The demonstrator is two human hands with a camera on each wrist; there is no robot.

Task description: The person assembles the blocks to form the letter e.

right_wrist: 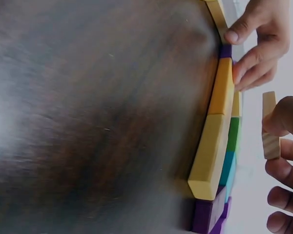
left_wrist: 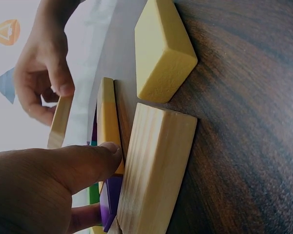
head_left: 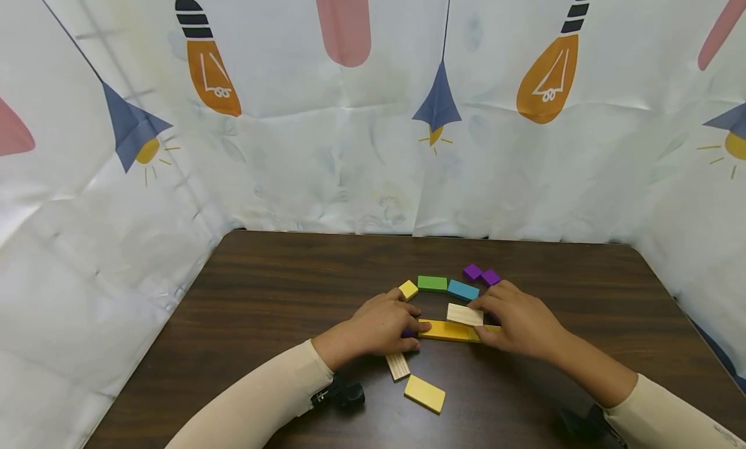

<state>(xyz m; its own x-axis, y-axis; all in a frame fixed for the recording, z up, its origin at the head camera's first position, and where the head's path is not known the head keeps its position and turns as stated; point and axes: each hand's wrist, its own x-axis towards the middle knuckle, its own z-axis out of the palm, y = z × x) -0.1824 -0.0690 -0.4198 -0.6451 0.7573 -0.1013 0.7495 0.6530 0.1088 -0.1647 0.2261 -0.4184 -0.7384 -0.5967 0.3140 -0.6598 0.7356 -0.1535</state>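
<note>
A plain wooden block (head_left: 464, 314) is pinched between the thumb and fingers of my right hand (head_left: 524, 322), raised above the row of blocks. In the right wrist view, an orange block (right_wrist: 220, 90) and a pale yellow block (right_wrist: 205, 151) lie end to end beneath it. My left hand (head_left: 381, 322) grips a purple block (left_wrist: 110, 200) at the left end of that row, with a fingertip touching the orange block too. Close under the left hand lies another plain wooden block (left_wrist: 156, 170), with a loose yellow block (head_left: 425, 394) nearer me.
Behind the row stand a small yellow block (head_left: 408, 289), a green block (head_left: 432, 284), a blue block (head_left: 463, 290) and two purple blocks (head_left: 473, 272). All sit on a dark wooden table (head_left: 291, 274), with a printed white cloth (head_left: 350, 157) hanging behind it.
</note>
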